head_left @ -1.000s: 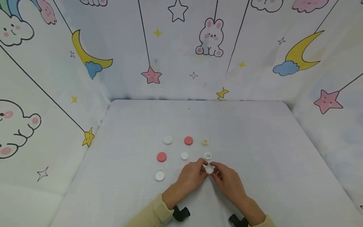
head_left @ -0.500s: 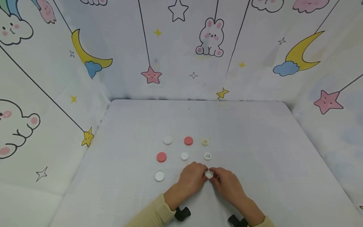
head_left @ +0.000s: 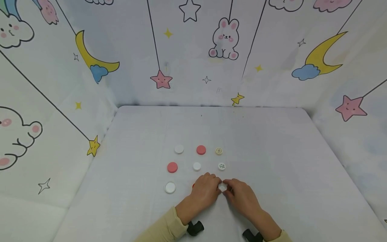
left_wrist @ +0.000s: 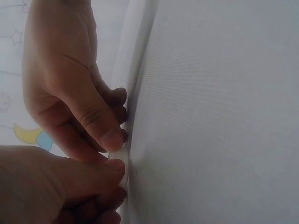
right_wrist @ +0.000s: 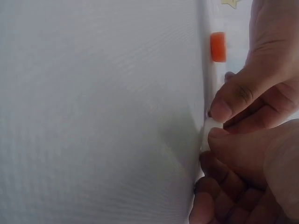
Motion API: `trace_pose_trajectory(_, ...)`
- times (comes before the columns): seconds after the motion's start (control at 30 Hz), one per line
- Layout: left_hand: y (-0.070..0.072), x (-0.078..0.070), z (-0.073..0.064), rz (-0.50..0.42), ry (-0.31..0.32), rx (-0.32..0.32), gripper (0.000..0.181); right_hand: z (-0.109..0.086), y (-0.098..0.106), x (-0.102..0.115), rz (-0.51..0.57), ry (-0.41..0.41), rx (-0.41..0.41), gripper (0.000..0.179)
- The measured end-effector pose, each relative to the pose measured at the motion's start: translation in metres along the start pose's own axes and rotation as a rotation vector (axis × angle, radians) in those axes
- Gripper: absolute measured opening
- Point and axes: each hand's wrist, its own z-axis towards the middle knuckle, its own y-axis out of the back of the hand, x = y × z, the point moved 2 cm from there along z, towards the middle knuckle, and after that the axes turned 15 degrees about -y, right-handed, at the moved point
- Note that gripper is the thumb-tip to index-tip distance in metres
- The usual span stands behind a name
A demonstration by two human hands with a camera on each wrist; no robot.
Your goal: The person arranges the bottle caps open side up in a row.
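A small white bottle cap (head_left: 222, 187) lies at the table surface between my two hands. My left hand (head_left: 206, 190) pinches its left side with thumb and fingers, and my right hand (head_left: 243, 195) pinches its right side. In the left wrist view, the cap's pale rim (left_wrist: 118, 156) shows between the thumbs. Behind my left hand an orange-red cap (right_wrist: 218, 46) stands out in the right wrist view; the head view shows just its edge. Beyond the hands sit a white cap with a dark print (head_left: 222, 166) and a plain white cap (head_left: 197, 166).
More caps lie spaced in rows: a red cap (head_left: 172, 167), a larger white cap (head_left: 170, 187), another red cap (head_left: 201, 150), a white cap (head_left: 179, 149) and a yellowish patterned cap (head_left: 219, 151). Patterned cloth walls (head_left: 193, 67) border the white table (head_left: 272, 141) on its back and sides.
Both hands have drawn the white cap slightly toward me, away from the printed cap. The orange-red cap's edge now shows beside my left hand. The other caps stay put.
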Motion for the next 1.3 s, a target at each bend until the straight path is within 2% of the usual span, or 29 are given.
trace_pose_trajectory(0.37,0.003,0.0,-0.001,-0.027,0.001,-0.003,0.014,0.0,0.003,0.001,-0.003,-0.012,0.017,0.034)
trace_pose_trajectory(0.6,0.008,0.006,-0.002,-0.041,0.007,-0.01,0.027,0.004,0.013,-0.004,0.004,-0.021,0.009,0.039)
trace_pose_trajectory(0.73,0.012,0.013,0.003,-0.064,0.034,-0.026,0.025,0.01,0.02,-0.008,-0.005,-0.024,0.002,0.038)
trace_pose_trajectory(0.87,0.016,0.021,0.014,-0.077,0.063,-0.022,0.024,0.017,0.027,-0.009,-0.008,-0.007,-0.007,0.036)
trace_pose_trajectory(1.07,0.021,0.031,0.03,-0.067,0.084,0.025,0.028,0.028,0.031,-0.01,-0.026,0.015,-0.002,0.036)
trace_pose_trajectory(1.3,0.013,0.035,0.039,-0.072,0.097,0.117,0.028,0.04,0.025,-0.009,-0.016,0.02,0.023,0.038)
